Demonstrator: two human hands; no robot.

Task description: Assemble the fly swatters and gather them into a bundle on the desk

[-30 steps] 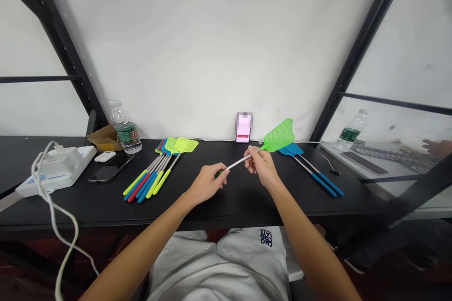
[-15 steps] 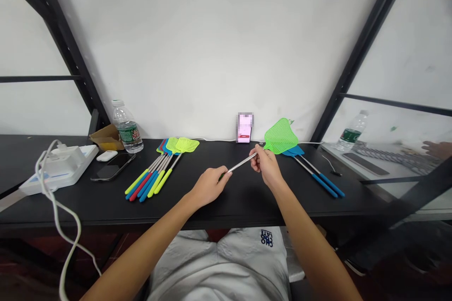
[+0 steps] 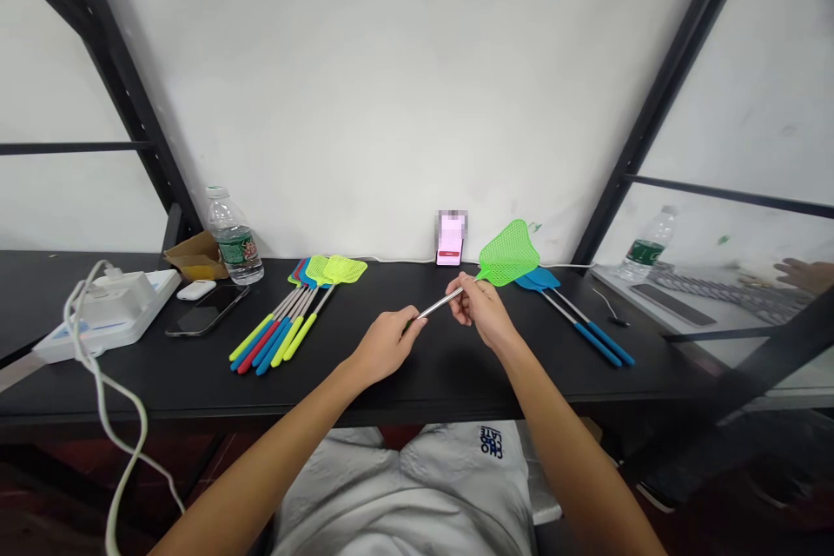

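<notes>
A green fly swatter (image 3: 510, 254) with a metal rod is held above the black table, its perforated head pointing right. My left hand (image 3: 388, 342) is closed round its handle, which the fingers almost wholly hide. Near the head, my right hand (image 3: 479, 309) grips the rod between thumb and fingers. Several fly swatters with yellow, blue and red handles (image 3: 277, 339) lie fanned together on the left. Two blue fly swatters (image 3: 590, 332) rest on the right, their heads partly behind the green one.
Against the white wall leans a lit phone (image 3: 450, 239). On the left are a water bottle (image 3: 235, 239), a cardboard box (image 3: 199, 256), a white case (image 3: 196, 289), a dark phone (image 3: 207, 310) and a power strip (image 3: 108, 313). Another person's hand (image 3: 804, 274) shows at the far right.
The green fly swatter's head and my right hand have shifted slightly left, towards my left hand. Less of the rod shows between my hands. My left hand stays nearly still.
</notes>
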